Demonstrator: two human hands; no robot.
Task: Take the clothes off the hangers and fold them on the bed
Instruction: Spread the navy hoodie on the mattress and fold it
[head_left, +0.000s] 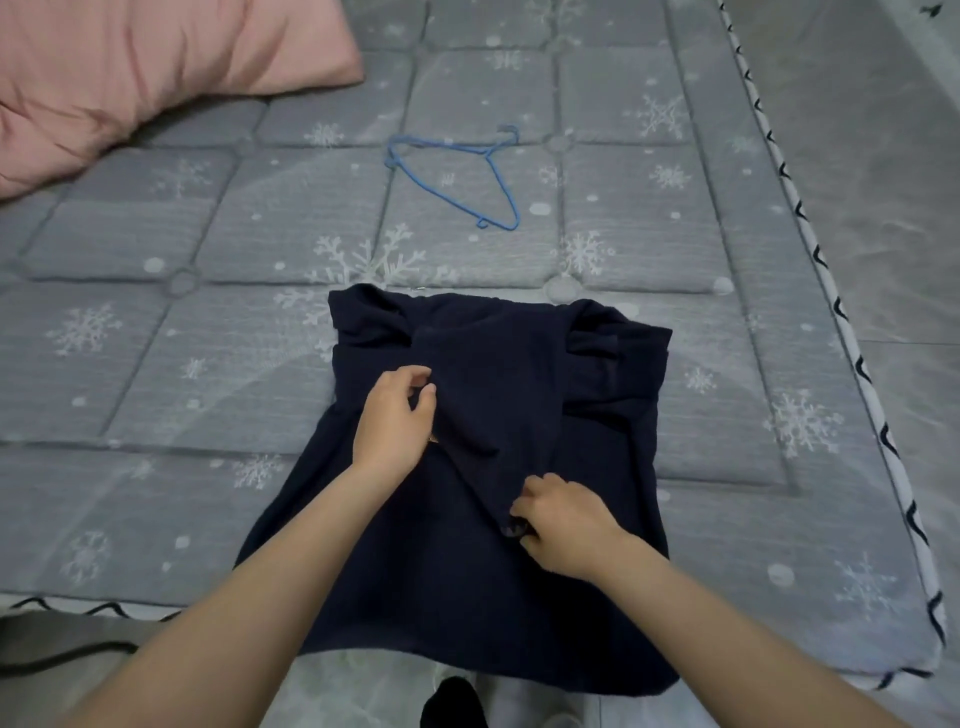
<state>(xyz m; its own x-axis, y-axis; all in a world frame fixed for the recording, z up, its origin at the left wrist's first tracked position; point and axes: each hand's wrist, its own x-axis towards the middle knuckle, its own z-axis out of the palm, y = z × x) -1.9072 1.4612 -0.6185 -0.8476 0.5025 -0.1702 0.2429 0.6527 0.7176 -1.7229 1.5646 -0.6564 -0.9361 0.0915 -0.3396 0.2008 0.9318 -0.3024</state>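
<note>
Starting at the far left corner of the bed (156, 322), I see a pink pillow (130, 67) lying on the grey mattress cover with its white snowflake print. Nothing else sits along that left side of the bed.

Moving toward the middle, my left hand (392, 421) rests on the dark navy garment (467, 545), with its fingers curled and the thumb and fingertips pinching a fold of the cloth near the garment's centre. The garment lies flat at the near edge of the bed, roughly in the middle of its width, with its lower hem hanging a little over that near edge. Its upper part is folded in on itself, and the sleeves look tucked across the body, though the dark cloth makes the exact layers hard to read.

Beyond the garment, further toward the far side of the bed and well apart from it, lies a blue hanger (457, 174), bare and flat on the cover.

Just right of centre, my right hand (563, 525) is on the garment too, fingers curled tight and gripping a bunched piece of the cloth.

Along the right edge of the bed runs a white trim with dark zigzag marks (852, 353).
</note>
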